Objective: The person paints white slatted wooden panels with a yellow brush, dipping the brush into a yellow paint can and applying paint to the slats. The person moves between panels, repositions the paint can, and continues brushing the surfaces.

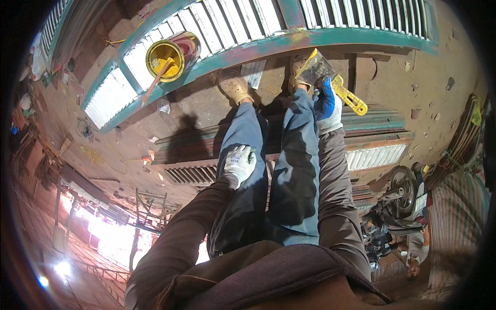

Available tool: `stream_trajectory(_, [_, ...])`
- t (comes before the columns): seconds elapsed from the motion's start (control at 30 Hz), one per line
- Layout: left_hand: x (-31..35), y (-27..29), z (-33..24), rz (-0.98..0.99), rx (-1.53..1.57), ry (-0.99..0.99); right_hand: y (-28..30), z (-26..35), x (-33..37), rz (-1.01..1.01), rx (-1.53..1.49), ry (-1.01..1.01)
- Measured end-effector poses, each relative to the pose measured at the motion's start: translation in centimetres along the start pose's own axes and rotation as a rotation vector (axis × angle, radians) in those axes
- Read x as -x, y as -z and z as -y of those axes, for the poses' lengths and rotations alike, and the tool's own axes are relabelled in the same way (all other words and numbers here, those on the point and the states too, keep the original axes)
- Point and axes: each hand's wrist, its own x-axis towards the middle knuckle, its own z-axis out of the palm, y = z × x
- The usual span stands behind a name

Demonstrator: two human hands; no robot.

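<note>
In the head view the green-framed louvred shutter [258,50] lies across the ground in front of the person, and everything sits by reference to it. The right arm reaches forward almost straight, along the outer side of the right leg, so that the right hand [327,106] comes up just short of the shutter's near rail. Its blue-coated fingers are closed around the yellow-handled scraper [338,85], gripping where handle and blade meet; some of the fingers are hidden. The scraper's wide, yellow-smeared blade slants toward the shutter, its handle away from it.

The left arm is bent, and the left hand [240,163] rests back downward from the shutter, palm down on the left leg [243,126], holding nothing visible. Its fingers bend over the leg; whether they are spread or pressed together I cannot tell.

On the shutter's left part sits an open can [190,47] with yellow paste [176,68] inside and a stick [155,88] reaching out over the near rail. Dark printing shows on the back of the left glove; the can's dark red wrap is turned too far to read. A pale sheet [253,72] lies beside the shutter's near rail, between the two shoes [234,85]
</note>
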Motion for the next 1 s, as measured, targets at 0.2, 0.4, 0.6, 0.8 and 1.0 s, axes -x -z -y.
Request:
stream_trajectory(0.2, [-0.9,1.4,-0.2,-0.037,-0.056,-0.08,0.6,-0.2,1.8,0.036,-0.235,-0.144])
stream_trajectory(0.4, [-2.1,2.9,-1.4,-0.099,-0.119,-0.187,1.8,3.1,5.5,-0.072,-0.414,0.077])
stream_trajectory(0.6, [-6.6,4.2,-2.9,-0.077,-0.303,-0.092,10.9,7.6,3.0,-0.435,-0.054,0.365])
stream_trajectory(0.8, [-17.9,6.8,-11.6,-0.326,-0.319,0.073,20.1,15.6,-8.1,-0.515,0.259,0.495])
stream_trajectory(1.0, [-41.9,8.3,-29.2,-0.556,0.076,0.514,22.1,31.7,-15.6,-0.77,1.314,1.385])
